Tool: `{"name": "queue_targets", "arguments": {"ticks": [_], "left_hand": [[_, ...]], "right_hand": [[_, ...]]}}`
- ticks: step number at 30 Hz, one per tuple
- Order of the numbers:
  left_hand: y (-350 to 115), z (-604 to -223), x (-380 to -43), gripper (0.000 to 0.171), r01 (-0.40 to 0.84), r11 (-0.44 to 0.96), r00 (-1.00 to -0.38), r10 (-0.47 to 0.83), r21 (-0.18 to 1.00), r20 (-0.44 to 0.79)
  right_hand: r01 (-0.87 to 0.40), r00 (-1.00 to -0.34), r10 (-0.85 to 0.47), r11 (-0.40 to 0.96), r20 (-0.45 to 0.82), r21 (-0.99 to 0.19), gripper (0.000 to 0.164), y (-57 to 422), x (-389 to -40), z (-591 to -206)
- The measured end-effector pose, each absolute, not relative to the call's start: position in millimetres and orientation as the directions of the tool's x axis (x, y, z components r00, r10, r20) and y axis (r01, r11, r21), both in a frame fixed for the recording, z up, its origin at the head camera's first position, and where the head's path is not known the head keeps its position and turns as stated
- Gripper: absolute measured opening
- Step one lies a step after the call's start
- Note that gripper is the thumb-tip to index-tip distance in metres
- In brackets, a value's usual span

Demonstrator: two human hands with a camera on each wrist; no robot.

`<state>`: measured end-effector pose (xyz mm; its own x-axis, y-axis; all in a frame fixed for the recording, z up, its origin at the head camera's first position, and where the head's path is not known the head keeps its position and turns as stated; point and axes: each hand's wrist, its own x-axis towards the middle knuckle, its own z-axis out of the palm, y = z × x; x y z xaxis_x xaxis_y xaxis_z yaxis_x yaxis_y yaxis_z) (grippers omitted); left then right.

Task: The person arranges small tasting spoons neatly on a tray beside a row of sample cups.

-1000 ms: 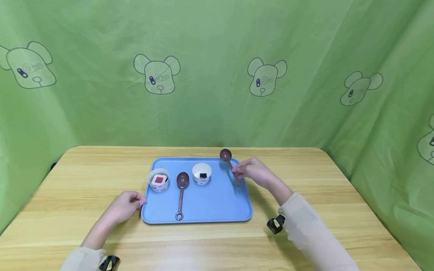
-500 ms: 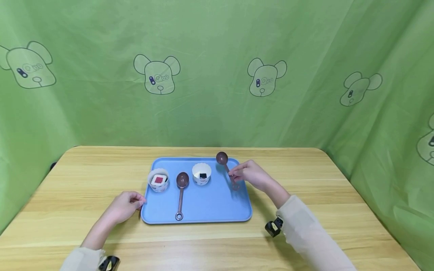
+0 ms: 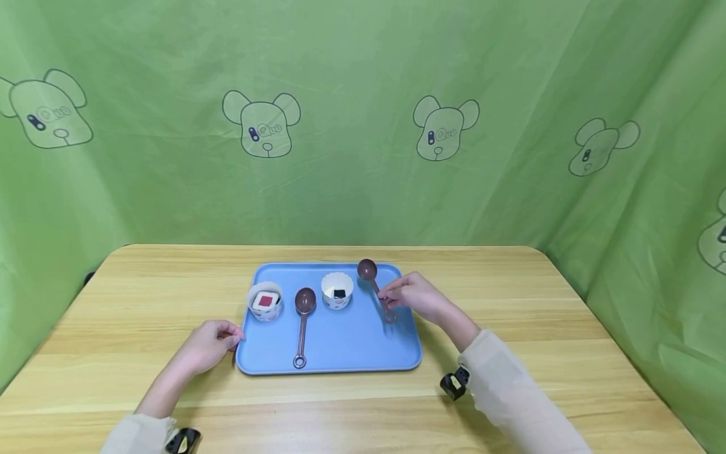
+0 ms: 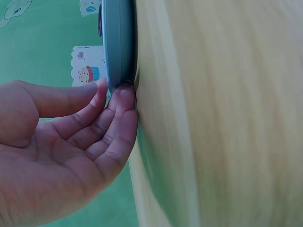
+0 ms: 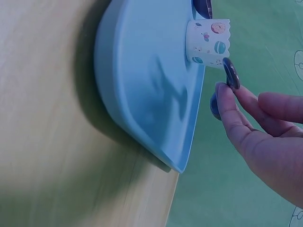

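My right hand (image 3: 416, 296) pinches the handle of a brown spoon (image 3: 367, 270) above the right part of a blue tray (image 3: 357, 343). This spoon has a round bowl and a ring-ended handle; in the right wrist view its ring (image 5: 231, 74) rises past the fingertips, and a shadow falls on the tray below. A matching spoon (image 3: 305, 302) lies on the tray between two white paper cups. The left cup (image 3: 265, 313) holds a white piece with a red centre, the right cup (image 3: 337, 302) a black-and-white piece. At the tray's left edge, my left hand (image 4: 71, 137) grips the rim.
The tray lies on a light wooden table (image 3: 317, 416), with table surface on every side of it. Green curtains (image 3: 351, 189) printed with bear heads hang behind and beside the table. Black wrist devices (image 3: 454, 384) hang at both sleeves.
My right hand has moved left and slightly toward the near side, carrying the spoon from over the tray's far right edge to further inside. My left hand has stayed in place.
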<state>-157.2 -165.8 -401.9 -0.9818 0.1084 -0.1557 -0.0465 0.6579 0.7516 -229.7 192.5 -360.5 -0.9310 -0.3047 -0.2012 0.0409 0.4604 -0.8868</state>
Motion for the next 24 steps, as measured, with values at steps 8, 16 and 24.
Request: {"name": "queue_targets", "arguments": {"ticks": [8,16,24], "left_hand": [[-166.0,-402.3,-156.7,0.013,-0.050,0.659,-0.981,0.106,0.750,-0.159],[-165.5,-401.4,-157.1,0.014,-0.046,0.655,-0.982,0.109,0.754,-0.154],[-165.0,-399.8,-155.6,0.014,-0.047,0.650,-0.982,0.108,0.759,-0.154]], "right_hand": [[0.062,-0.930,-0.292,0.470,-0.222,-0.881,0.023,187.0,-230.3,-364.6],[0.085,-0.930,-0.279,0.467,-0.238,-0.880,0.023,183.8,-229.7,-365.4],[0.091,-0.925,-0.283,0.478,-0.252,-0.873,0.022,181.5,-225.6,-365.8]]}}
